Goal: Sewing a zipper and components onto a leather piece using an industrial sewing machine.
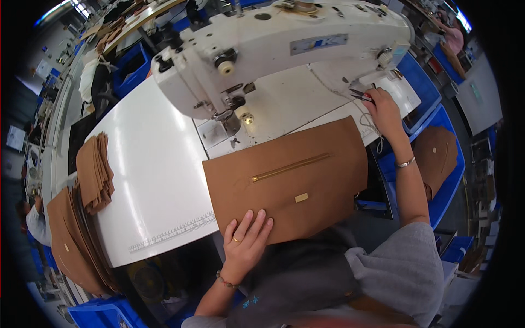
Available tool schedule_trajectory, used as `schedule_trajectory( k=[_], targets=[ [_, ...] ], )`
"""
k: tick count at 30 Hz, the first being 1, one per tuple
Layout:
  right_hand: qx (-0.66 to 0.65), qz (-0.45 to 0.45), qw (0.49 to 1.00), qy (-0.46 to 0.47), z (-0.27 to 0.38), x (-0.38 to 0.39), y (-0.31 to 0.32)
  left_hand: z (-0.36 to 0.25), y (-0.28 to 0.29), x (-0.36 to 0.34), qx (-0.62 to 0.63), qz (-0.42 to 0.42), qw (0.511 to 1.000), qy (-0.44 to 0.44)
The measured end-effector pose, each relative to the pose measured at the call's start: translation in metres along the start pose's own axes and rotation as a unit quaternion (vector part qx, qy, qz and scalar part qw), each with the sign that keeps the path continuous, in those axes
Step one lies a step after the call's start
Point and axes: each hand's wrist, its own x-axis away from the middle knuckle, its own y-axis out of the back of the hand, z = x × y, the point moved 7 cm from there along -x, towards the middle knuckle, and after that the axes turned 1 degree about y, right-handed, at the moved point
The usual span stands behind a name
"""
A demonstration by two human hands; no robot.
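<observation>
A brown panel with a gold-toothed zipper and a small gold label lies across the near edge of the white sewing table. On its lower left part rests my left hand, fingers stretched out flat and holding nothing. Beyond the panel's far right corner, my right hand is closed round small thread snips with dark blades and a bit of red at the grip. Their blades point left, by the base of the sewing machine. The panel sits in front of the machine's needle area, apart from it.
Brown pieces are stacked at the table's left, with larger brown panels hanging over the edge. A blue bin at the right holds another brown piece. A pale cord trails near my right hand. Other people work farther off.
</observation>
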Motion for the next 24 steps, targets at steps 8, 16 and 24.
schedule_trajectory(
  k=[8, 16, 24],
  targets=[
    [-0.216, -0.017, 0.968, 0.124, 0.075, 0.005, -0.004, -0.004, -0.004, 0.001, -0.023, -0.001, 1.0, 0.006],
    [-0.228, 0.266, 0.92, 0.175, 0.164, 0.012, -0.022, -0.008, -0.002, 0.003, -0.064, 0.011, 0.998, -0.012],
    [-0.366, -0.141, 0.918, -0.064, -0.036, 0.107, 0.132, -0.015, 0.085, -0.002, 0.088, -0.09, 0.992, 0.014]
  ],
)
